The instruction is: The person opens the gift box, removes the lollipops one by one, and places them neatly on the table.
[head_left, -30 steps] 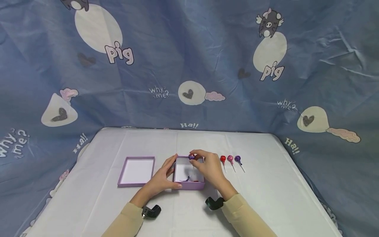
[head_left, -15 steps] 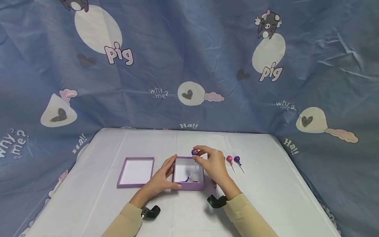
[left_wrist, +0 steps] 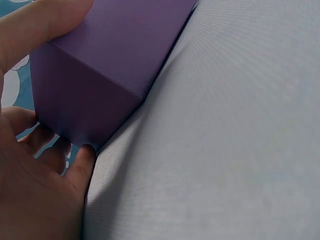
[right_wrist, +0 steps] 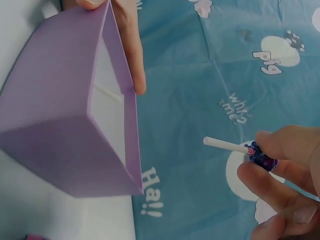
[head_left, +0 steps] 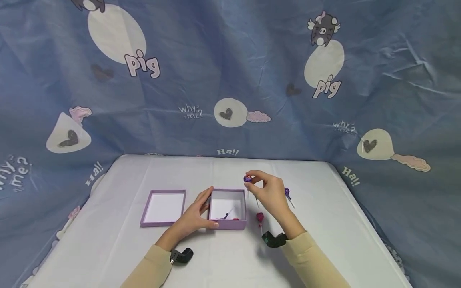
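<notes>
My left hand (head_left: 192, 219) grips an open purple box (head_left: 232, 225) at its left side, thumb on the front wall and fingers along the left wall. In the left wrist view the fingertips touch the purple box (left_wrist: 90, 100) low, near the cloth. Between thumb and fingers my right hand (head_left: 270, 196) pinches a purple-wrapped lollipop (head_left: 247, 179) by its head, in the air just right of the box. Its white stick (right_wrist: 225, 144) points away from the fingers in the right wrist view. Inside the box lie a purple-wrapped lollipop (head_left: 225, 216) and something red (head_left: 235, 219), mostly hidden by the front wall.
A shallow purple lid (head_left: 158, 225) with a white inside lies left of the box. A dark pink lollipop (head_left: 260, 217) lies by my right wrist, and a purple lollipop (head_left: 287, 192) lies beyond that hand. Blue printed cloth (head_left: 162, 132) hangs behind the white table (head_left: 108, 240).
My right hand has moved up and right from over the box, carrying the lollipop. The dark pink lollipop by the wrist has come into view; the hand now covers others. My left hand stays on the box.
</notes>
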The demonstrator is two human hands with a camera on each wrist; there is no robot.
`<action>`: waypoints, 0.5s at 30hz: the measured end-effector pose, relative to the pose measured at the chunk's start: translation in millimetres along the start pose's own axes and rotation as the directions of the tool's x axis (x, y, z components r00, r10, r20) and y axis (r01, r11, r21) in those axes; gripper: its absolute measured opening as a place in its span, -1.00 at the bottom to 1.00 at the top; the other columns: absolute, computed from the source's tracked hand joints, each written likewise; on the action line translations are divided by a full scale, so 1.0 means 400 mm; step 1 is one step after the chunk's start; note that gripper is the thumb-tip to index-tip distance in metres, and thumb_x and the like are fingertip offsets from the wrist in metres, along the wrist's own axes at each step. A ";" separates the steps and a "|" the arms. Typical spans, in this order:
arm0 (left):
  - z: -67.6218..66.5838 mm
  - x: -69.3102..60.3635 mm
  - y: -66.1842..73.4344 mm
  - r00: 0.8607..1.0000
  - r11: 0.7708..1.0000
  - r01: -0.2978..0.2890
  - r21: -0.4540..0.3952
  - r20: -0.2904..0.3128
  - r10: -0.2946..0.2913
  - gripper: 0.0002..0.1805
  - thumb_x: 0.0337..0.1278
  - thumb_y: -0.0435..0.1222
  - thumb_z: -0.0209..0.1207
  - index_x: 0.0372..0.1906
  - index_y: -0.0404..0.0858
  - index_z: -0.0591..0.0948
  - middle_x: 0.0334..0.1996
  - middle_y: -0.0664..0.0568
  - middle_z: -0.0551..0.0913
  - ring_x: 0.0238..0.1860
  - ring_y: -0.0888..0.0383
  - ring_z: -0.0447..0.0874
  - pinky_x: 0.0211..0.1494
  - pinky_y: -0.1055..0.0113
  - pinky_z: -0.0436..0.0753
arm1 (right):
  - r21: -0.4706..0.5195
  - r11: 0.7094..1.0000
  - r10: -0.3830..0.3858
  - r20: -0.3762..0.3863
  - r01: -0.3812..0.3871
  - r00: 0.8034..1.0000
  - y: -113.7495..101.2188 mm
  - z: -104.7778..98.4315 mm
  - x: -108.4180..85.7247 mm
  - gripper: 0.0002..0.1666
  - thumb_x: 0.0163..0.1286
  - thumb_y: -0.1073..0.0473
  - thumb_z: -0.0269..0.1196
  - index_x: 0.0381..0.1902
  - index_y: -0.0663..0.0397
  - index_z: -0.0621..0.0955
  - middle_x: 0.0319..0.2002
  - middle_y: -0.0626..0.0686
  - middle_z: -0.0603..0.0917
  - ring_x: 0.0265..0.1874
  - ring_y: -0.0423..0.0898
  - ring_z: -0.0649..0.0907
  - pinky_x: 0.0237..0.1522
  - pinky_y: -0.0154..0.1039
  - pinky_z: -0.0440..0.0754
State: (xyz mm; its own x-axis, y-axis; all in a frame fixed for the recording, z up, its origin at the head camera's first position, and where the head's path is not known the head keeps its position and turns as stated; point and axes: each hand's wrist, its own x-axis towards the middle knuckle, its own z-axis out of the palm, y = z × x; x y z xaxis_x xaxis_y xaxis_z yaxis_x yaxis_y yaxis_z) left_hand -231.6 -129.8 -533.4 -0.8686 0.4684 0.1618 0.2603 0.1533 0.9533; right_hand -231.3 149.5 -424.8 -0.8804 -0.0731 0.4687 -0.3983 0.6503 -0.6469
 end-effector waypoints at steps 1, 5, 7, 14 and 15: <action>-0.003 -0.001 0.000 1.000 1.000 0.000 -0.001 0.002 0.000 0.37 -0.28 -0.27 0.65 0.62 0.20 -0.02 0.59 0.12 -0.07 0.56 0.09 -0.04 0.52 0.28 0.18 | -0.004 1.000 0.004 0.002 -0.004 1.000 0.001 -0.003 0.000 -0.70 0.25 0.07 0.48 -0.04 -0.26 0.77 -0.42 -0.28 0.71 -0.71 -0.11 0.34 -0.82 -0.30 0.18; -0.008 -0.004 -0.003 1.000 1.000 0.004 -0.003 0.003 -0.004 0.36 -0.27 -0.26 0.64 0.62 0.21 -0.02 0.59 0.11 -0.08 0.56 0.09 -0.06 0.52 0.31 0.17 | -0.028 1.000 0.008 0.007 -0.008 1.000 0.010 -0.012 -0.005 -0.71 0.25 0.07 0.47 -0.04 -0.23 0.76 -0.43 -0.27 0.70 -0.71 -0.10 0.36 -0.82 -0.29 0.20; -0.009 -0.004 -0.006 1.000 1.000 0.004 -0.005 0.003 -0.004 0.36 -0.26 -0.25 0.64 0.62 0.21 -0.02 0.59 0.11 -0.08 0.56 0.10 -0.07 0.52 0.32 0.17 | -0.043 0.999 0.001 0.004 -0.001 1.000 0.015 -0.017 -0.007 -0.71 0.25 0.07 0.47 -0.05 -0.23 0.76 -0.43 -0.27 0.70 -0.70 -0.11 0.38 -0.79 -0.29 0.24; -0.005 -0.001 -0.005 1.000 1.000 -0.006 -0.019 0.013 0.006 0.34 -0.22 -0.25 0.63 0.62 0.20 -0.02 0.59 0.14 -0.08 0.56 0.11 -0.06 0.51 0.35 0.17 | -0.057 0.998 0.002 0.006 -0.001 1.000 0.037 -0.040 -0.022 -0.73 0.23 0.09 0.48 -0.09 -0.22 0.76 -0.45 -0.26 0.70 -0.66 -0.13 0.46 -0.70 -0.28 0.36; -0.004 -0.001 -0.004 1.000 1.000 -0.005 -0.021 0.014 0.005 0.34 -0.22 -0.25 0.63 0.62 0.20 -0.02 0.59 0.15 -0.08 0.56 0.11 -0.06 0.51 0.35 0.17 | -0.061 0.998 0.005 0.006 -0.004 1.000 0.040 -0.043 -0.025 -0.73 0.23 0.09 0.48 -0.09 -0.22 0.76 -0.45 -0.26 0.70 -0.66 -0.13 0.45 -0.71 -0.28 0.35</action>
State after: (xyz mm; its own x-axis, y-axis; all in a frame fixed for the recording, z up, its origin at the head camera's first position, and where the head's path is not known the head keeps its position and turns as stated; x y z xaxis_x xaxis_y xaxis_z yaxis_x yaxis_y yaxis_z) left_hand -232.4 -131.8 -534.6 -0.8611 0.4816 0.1628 0.2552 0.1326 0.9578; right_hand -224.4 173.6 -429.7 -0.8838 -0.0747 0.4618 -0.3779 0.6958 -0.6108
